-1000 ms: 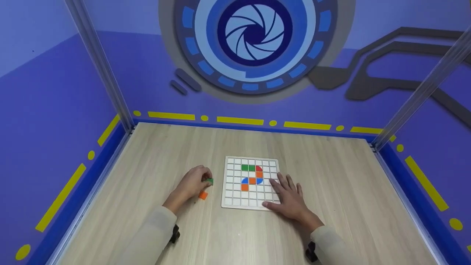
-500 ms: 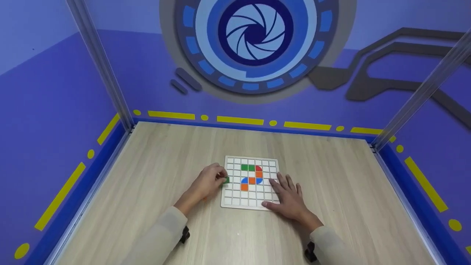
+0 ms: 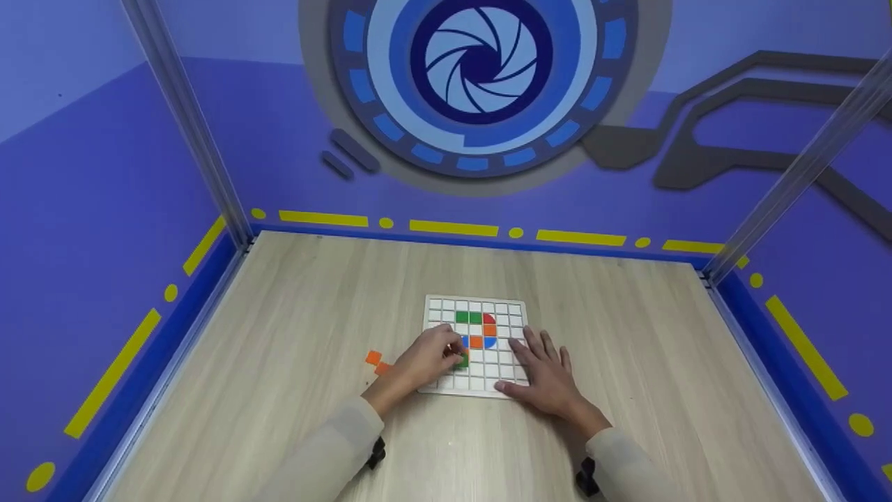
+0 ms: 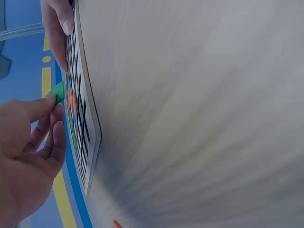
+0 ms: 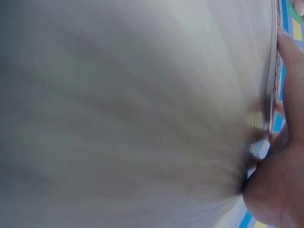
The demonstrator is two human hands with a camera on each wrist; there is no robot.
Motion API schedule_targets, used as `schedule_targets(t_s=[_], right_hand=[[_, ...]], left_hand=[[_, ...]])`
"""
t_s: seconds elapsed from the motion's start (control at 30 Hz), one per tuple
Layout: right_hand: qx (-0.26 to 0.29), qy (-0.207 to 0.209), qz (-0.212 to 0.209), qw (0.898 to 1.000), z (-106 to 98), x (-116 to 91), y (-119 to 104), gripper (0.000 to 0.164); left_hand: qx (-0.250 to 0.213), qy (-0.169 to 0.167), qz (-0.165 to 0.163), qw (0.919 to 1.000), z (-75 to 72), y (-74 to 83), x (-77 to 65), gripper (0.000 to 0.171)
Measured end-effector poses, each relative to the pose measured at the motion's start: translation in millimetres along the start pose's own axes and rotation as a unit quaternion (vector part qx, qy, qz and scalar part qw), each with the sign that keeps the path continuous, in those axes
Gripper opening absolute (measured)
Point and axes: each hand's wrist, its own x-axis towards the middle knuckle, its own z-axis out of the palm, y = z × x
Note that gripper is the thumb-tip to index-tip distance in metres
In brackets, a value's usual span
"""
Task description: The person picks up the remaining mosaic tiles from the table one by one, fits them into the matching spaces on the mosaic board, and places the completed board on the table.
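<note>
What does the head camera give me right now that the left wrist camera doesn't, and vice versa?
Only the head view: the aperture emblem on the back wall, both sleeves, and the two loose orange tiles together; the wrist view catches just an orange tip.

Only the left wrist view: the left hand from its palm side, and the grid board nearly edge-on.

Both: the left hand pinching a green tile, the board, and the right hand.
</note>
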Motion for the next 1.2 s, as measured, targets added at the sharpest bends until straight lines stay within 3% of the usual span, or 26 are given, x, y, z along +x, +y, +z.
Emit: schedule_targets(t_s=[0.47,0.7,1.03,1.2], right_hand=[[0.002,-0.005,0.005,1.0,2.5,0.4,0.7,0.101],[0.004,0.012,-0.006,1.0,2.0,0.0,1.3,0.1],[-0.001,0.001,0.0,1.0,2.4,0.7,1.0,0.1],[-0.002,0.002,-0.002,1.0,2.2,0.6,1.8,0.1]], left_hand=[[0.018,-0.019,0.005,0.9996,12.2,-3.3,1.4,0.007],[0.03,-0.021,0.003,0.9993,11.3,-3.6,1.6,0.007],[0.016,-0.026,-0.022,0.9993,4.7,-5.0,1.9,0.011],[0.022,-0.04,-0.017,0.9988,5.4,-6.1,3.3,0.009]])
